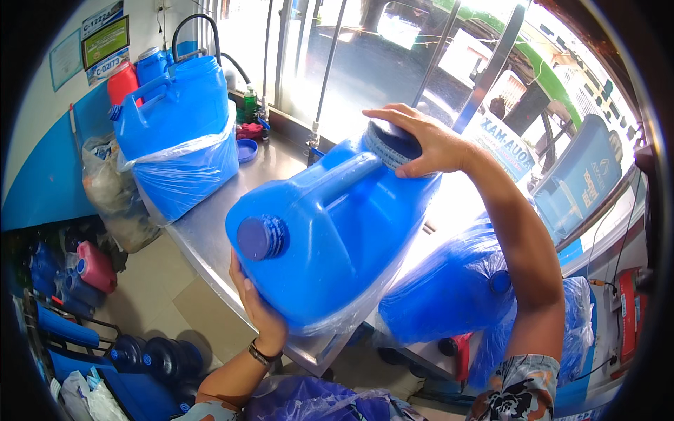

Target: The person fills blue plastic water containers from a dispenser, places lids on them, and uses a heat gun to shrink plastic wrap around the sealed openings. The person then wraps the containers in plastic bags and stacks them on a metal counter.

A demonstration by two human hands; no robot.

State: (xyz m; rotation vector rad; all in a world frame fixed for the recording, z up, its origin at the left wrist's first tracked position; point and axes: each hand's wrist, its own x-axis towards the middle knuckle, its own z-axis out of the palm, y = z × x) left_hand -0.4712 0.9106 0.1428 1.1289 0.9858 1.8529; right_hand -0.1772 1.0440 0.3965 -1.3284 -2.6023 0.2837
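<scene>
A large blue plastic water jug (337, 231) with a moulded handle stands at a slant before me, at the near end of the steel counter. Clear plastic film wraps its lower part. My right hand (426, 137) spans the wide dark cap (392, 150) on its top, thumb on the near side and fingers on the far side. A printed seal band runs around that cap. My left hand (258, 310) presses against the jug's lower left side, below the small screw cap (261, 237) of its spout. Part of the left fingers is hidden behind the jug.
Another blue jug (174, 116), open-topped and partly film-wrapped, stands on the steel counter (205, 231) by a black hose (197, 21). A blue lid (246, 151) lies nearby. Film-wrapped blue jugs (447, 289) stand at right. Round bottles (163, 355) lie on the floor.
</scene>
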